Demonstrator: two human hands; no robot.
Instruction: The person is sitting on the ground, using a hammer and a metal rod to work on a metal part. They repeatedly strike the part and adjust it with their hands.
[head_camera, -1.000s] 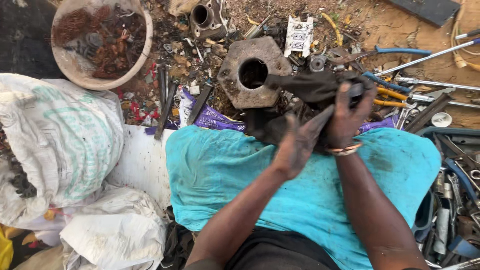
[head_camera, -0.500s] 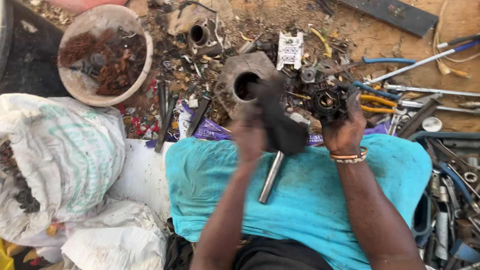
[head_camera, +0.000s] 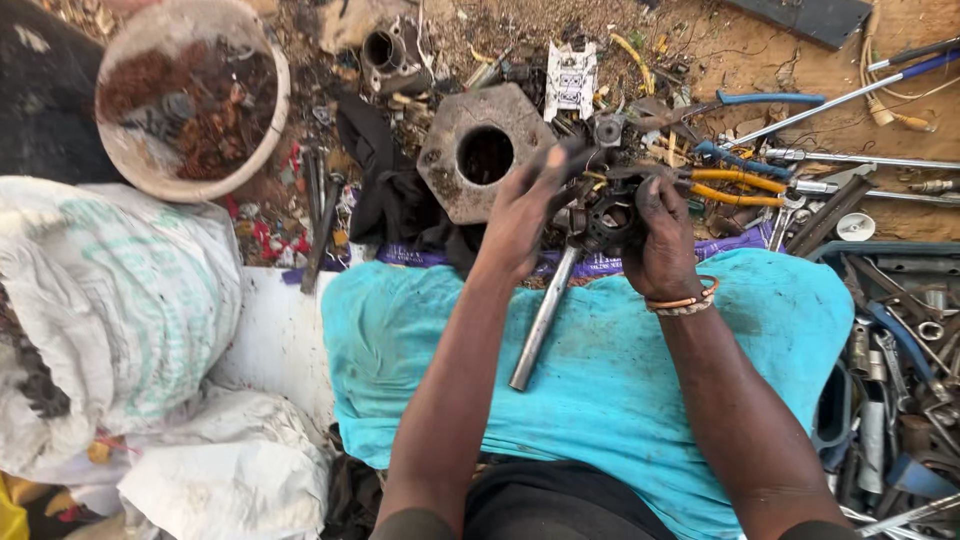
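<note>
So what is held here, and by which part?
A dark metal part with a steel shaft: the right hand grips its round head, the left hand touches the head's other side. The shaft hangs free.

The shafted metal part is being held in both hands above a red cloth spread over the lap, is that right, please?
Not quite: the head view shows the cloth is turquoise, not red. The rest holds: the left hand and right hand both grip the dark shafted metal part above that cloth.
</note>
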